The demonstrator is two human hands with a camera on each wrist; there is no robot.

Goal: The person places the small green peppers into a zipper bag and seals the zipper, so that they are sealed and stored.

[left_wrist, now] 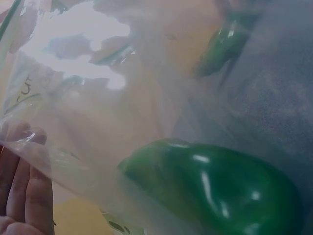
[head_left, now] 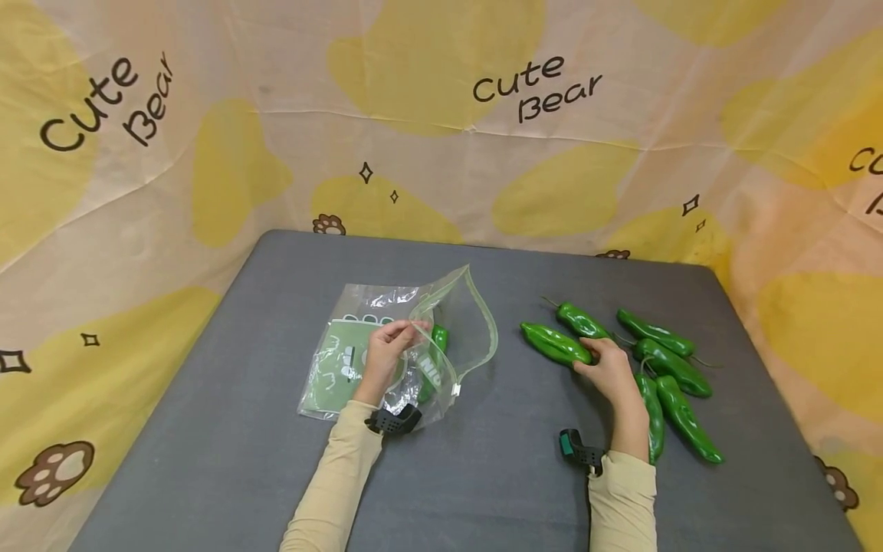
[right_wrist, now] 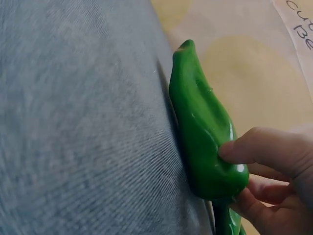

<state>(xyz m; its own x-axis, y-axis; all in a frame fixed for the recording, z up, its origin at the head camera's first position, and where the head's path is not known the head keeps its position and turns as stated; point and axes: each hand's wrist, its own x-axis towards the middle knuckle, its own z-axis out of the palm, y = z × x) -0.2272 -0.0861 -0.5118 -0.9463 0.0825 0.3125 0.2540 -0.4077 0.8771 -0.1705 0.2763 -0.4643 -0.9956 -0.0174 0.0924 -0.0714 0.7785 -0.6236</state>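
Observation:
My left hand [head_left: 389, 349] pinches the edge of a clear zip bag [head_left: 476, 322] with a green printed panel, and the bag's mouth gapes toward the right. Inside the bag lies one green pepper [left_wrist: 210, 186], seen large through the plastic in the left wrist view. To the right, my right hand [head_left: 610, 372] grips another green pepper [head_left: 554, 343] near its stem end, between thumb and fingers. That pepper's pointed tip faces left, as the right wrist view also shows [right_wrist: 203, 127].
Several more green peppers [head_left: 683, 418] lie around and behind my right hand on the grey table [head_left: 510, 475]. A zip slider [head_left: 456, 390] sits at the bag's near edge. Patterned cloth [head_left: 414, 61] hangs behind and beside the table.

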